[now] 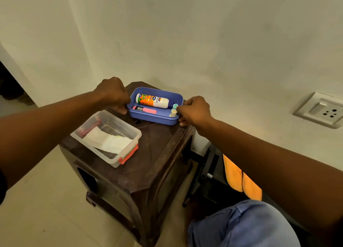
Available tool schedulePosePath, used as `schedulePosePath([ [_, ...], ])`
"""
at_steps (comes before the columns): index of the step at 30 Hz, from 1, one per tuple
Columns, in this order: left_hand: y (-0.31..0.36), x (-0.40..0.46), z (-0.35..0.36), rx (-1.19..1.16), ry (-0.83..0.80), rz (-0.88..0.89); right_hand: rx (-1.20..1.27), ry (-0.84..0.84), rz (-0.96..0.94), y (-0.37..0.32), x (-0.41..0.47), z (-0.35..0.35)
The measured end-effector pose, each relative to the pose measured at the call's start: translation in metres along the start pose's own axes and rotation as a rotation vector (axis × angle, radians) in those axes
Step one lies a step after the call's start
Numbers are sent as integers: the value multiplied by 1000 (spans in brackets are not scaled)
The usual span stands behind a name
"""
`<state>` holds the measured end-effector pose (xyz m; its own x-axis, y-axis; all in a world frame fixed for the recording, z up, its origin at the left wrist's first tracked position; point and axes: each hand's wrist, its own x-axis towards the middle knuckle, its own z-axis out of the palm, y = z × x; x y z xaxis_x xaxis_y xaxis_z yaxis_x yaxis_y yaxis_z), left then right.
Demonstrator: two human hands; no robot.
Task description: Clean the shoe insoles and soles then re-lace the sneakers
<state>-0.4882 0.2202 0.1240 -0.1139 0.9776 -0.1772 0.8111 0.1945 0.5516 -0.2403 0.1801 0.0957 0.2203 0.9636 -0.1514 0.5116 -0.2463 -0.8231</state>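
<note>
Hands: left hand (113, 95) and right hand (194, 110) grip one blue tray (148, 116), fingers curled on its ends; one bottle (153, 101) inside, lying left-right.

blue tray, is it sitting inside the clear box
No, the blue tray sits on the stool beside the clear box, gripped at its ends by the left hand and right hand.

A blue tray (168, 122) at the far corner of a dark brown stool (157, 154) holds a white bottle (152, 100) with an orange and green label and a pink marker (144, 109). Near the stool's left edge, a clear box (106, 137) has red clips. Orange cloths (241, 180) hang beside it.
</note>
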Motion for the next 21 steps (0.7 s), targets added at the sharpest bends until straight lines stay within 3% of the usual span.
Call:
schedulePosePath([
  [9, 3, 22, 3, 110, 119, 31, 124, -9, 58, 0, 10, 17],
  [21, 6, 27, 13, 243, 275, 116, 100, 43, 22, 4, 19, 25],
])
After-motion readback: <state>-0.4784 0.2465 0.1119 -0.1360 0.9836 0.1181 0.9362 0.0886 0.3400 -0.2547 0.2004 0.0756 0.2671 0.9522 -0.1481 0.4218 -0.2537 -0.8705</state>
